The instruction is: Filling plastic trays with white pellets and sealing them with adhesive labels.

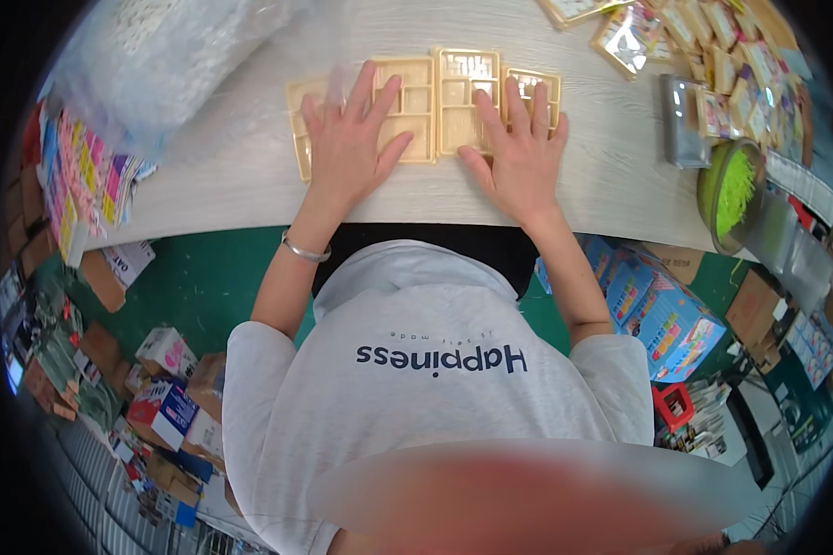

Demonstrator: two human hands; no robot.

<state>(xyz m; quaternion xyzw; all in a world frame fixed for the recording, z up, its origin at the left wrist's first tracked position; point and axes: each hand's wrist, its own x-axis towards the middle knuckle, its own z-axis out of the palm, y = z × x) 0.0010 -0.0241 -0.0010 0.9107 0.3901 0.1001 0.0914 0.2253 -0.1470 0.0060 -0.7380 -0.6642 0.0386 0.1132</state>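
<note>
Several shallow beige plastic trays with compartments stand side by side on the pale wood-grain table. My left hand (347,157) lies with fingers spread over the leftmost tray (302,159) and the edge of a second tray (418,129), covering much of both. Fingers apart, my right hand (526,171) rests across a third tray (455,116) and the rightmost tray (553,91). The compartments that show hold nothing I can make out. Neither hand grips anything; both are open.
A large clear plastic bag (176,69) bulges at the far left, above colourful printed packets (93,176). To the right are a bowl of green shreds (733,190), clear plastic boxes (685,120) and a heap of packaged trays (727,65). Blue cartons (662,310) stand below the table.
</note>
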